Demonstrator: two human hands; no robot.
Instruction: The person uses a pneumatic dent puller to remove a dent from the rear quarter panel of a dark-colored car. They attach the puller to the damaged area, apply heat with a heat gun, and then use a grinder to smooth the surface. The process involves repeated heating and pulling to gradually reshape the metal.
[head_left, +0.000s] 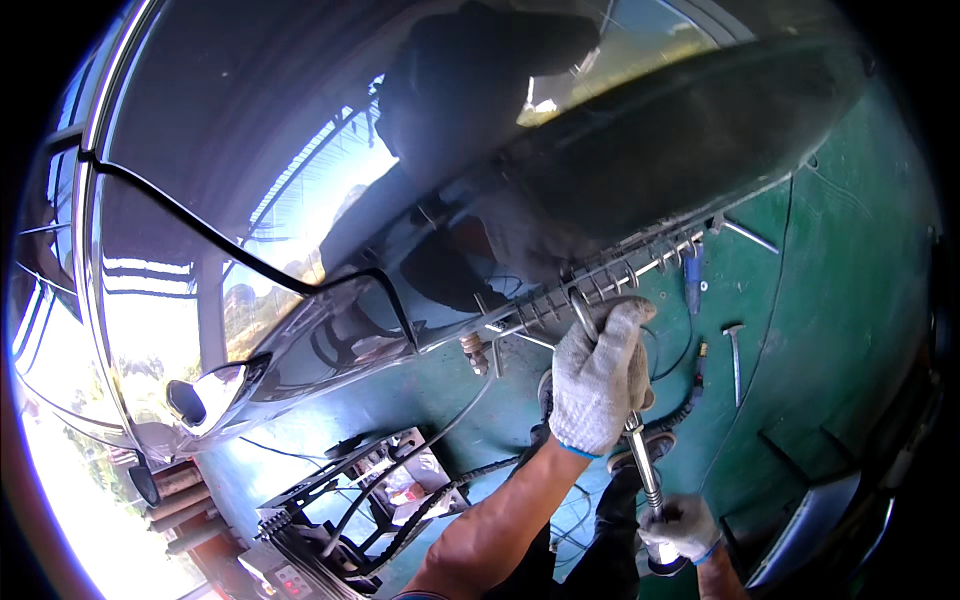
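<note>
My left hand (pixel 598 378), in a grey knit glove, wraps around the upper end of a metal slide-hammer puller (pixel 645 470). The puller's hook (pixel 583 310) catches a row of small metal rings (pixel 620 272) fixed along the lower edge of a glossy dark car body panel (pixel 640 150). Lower down, my gloved right hand (pixel 684 528) grips the bottom end of the same puller. The shaft runs between both hands, tilted slightly. The panel mirrors a person's dark shape.
A small hammer (pixel 735 350) and a blue-handled tool (pixel 693 275) lie on the green floor (pixel 830 330). A machine on a frame with cables (pixel 330 510) stands at the lower left, beside rusty cylinders (pixel 175 490). The car's side mirror (pixel 205 395) juts out at left.
</note>
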